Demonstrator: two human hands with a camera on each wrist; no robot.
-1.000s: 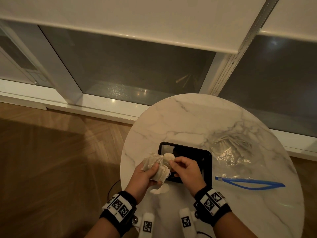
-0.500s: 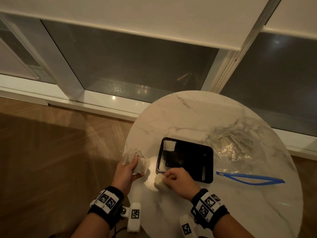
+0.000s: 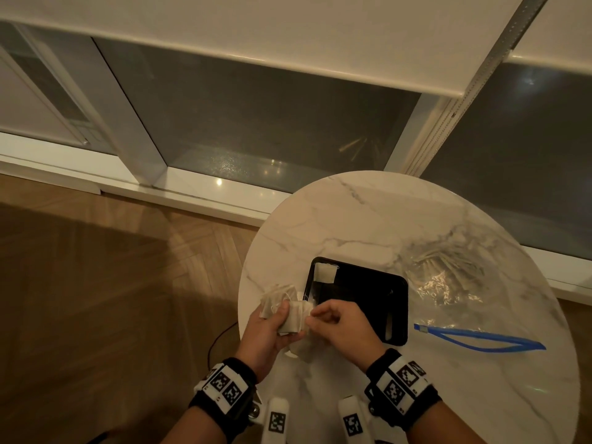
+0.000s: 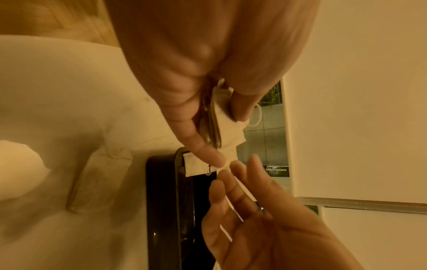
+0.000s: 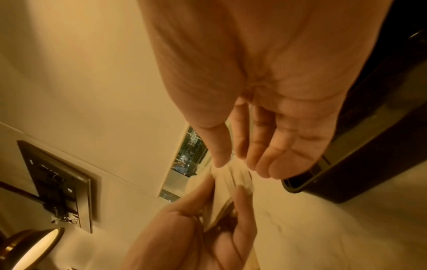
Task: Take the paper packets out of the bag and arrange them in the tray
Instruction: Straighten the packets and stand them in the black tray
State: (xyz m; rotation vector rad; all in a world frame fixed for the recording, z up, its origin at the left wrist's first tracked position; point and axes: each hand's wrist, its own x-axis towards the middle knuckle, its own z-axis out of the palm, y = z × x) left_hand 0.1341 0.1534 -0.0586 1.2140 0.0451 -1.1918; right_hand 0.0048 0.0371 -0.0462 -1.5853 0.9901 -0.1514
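My left hand [image 3: 285,315] grips a bunch of pale paper packets [image 3: 282,302] above the table's near left edge, beside the black tray [image 3: 368,302]. My right hand [image 3: 315,317] meets it, with thumb and fingertips pinching the edge of a packet in the bunch [image 4: 227,146]. One packet [image 3: 325,273] lies in the tray's far left corner. Another packet [image 4: 101,179] lies on the marble left of the tray, under my hands. The clear plastic bag [image 3: 448,277] with a blue zip [image 3: 480,338] lies to the right of the tray.
The round marble table [image 3: 368,219] stands by a dark window; wooden floor drops away to its left. A cable [image 3: 221,338] runs on the floor by the table's edge.
My right hand left a packet on the marble beside the tray and came back to the bunch. My left hand moved right with the bunch to meet it.
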